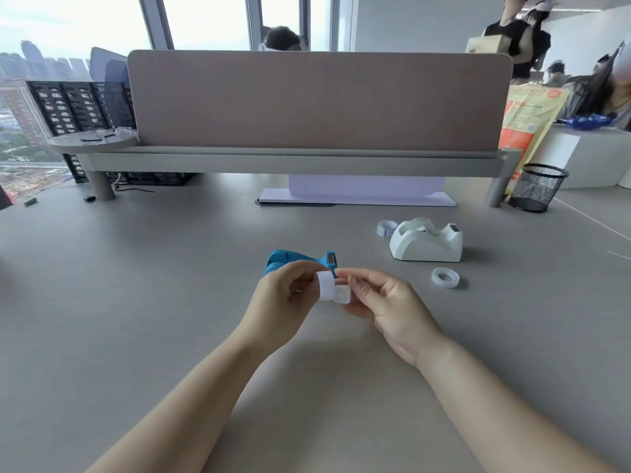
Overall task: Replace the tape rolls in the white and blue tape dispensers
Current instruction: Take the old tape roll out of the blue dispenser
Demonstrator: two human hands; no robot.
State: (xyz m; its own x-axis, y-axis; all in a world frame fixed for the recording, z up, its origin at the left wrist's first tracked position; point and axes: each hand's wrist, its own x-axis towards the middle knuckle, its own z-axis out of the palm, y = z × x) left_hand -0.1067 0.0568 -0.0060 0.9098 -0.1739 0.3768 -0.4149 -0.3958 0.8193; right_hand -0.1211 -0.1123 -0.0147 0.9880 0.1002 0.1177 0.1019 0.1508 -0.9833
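Both the left hand [285,295] and right hand [386,308] pinch a small white, translucent tape roll [333,290] just in front of the blue plastic tape dispenser [297,259].

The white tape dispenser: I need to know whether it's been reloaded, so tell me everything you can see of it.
The white tape dispenser is a heavy-looking desktop type in glossy white plastic, standing upright on the grey desk, right of both hands and untouched. Its cutter end points right. A translucent tape roll sits in its cradle; whether it is new cannot be told. A loose clear roll lies just in front, apart from it.
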